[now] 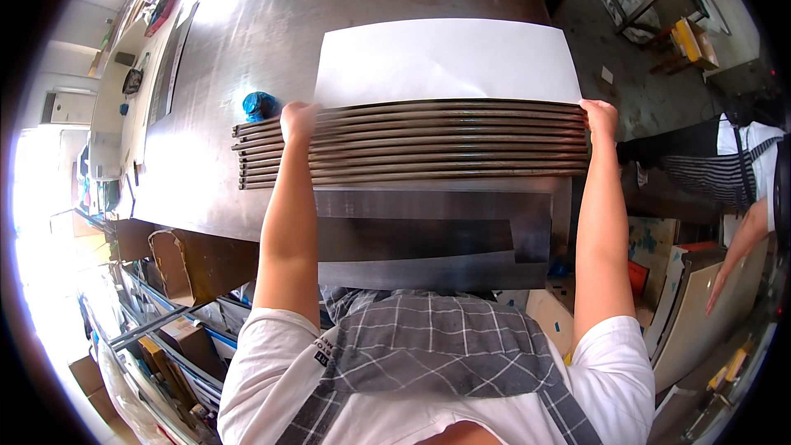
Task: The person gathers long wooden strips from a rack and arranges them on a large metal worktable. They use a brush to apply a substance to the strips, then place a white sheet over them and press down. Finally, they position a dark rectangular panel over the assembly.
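A large white sheet (449, 53) lies on the metal table, its near edge along a row of several dark, thin rods (445, 142). The rods lie side by side from left to right; motion smears their middle. My left hand (298, 122) is closed at the sheet's near left corner, over the far rods, its fingertips blurred. At the near right corner my right hand (601, 118) is closed too, thumb on top, beside the rods' right ends. Both forearms are stretched forward. Between them and nearer to me is a dark glossy panel (428, 274).
On the grey metal table (218, 58), a crumpled blue bundle (259, 105) sits left of my left hand. A long dark strip (173, 66) lies farther left. Another person's arm (741, 243) hangs at the right, near leaning boards (700, 305). Shelving stands at the lower left.
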Demonstrator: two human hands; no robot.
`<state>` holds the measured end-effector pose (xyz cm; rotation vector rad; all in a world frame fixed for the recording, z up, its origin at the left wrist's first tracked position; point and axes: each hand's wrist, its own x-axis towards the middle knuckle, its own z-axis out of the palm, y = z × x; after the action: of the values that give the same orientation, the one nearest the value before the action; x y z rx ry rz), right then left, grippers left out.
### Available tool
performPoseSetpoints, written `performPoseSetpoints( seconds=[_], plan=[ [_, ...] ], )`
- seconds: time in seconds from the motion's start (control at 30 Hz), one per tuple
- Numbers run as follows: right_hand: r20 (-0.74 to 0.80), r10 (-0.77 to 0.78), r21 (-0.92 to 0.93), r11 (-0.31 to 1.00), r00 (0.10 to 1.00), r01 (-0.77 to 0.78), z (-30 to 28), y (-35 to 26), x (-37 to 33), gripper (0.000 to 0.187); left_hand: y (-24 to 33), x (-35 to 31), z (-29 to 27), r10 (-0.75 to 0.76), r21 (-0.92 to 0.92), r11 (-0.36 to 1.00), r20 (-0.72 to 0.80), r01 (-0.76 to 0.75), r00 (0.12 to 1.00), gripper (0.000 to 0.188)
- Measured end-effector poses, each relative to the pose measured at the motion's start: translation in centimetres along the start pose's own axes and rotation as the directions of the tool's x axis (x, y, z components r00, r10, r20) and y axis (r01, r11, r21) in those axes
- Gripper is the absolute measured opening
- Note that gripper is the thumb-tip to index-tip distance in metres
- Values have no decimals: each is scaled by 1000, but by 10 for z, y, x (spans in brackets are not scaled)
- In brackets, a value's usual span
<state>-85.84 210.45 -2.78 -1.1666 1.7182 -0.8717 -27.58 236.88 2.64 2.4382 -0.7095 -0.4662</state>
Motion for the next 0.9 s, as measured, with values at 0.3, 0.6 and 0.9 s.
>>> performPoseSetpoints(
  seconds=[0.3,0.6,0.9],
  plan=[
    [-23,-3,16,1000,1000,4,2,-4,-4,11,23,-16,-8,-50,106,993,0,50,999,36],
    [-70,-100,-226,971,993,81,-3,-18,-19,20,49,-40,-5,-39,330,941,-95,68,995,26],
    [612,-622,-419,267,488,868,138,-95,-207,61,141,-122,72,837,178,503,143,-846,528,19]
  ],
)
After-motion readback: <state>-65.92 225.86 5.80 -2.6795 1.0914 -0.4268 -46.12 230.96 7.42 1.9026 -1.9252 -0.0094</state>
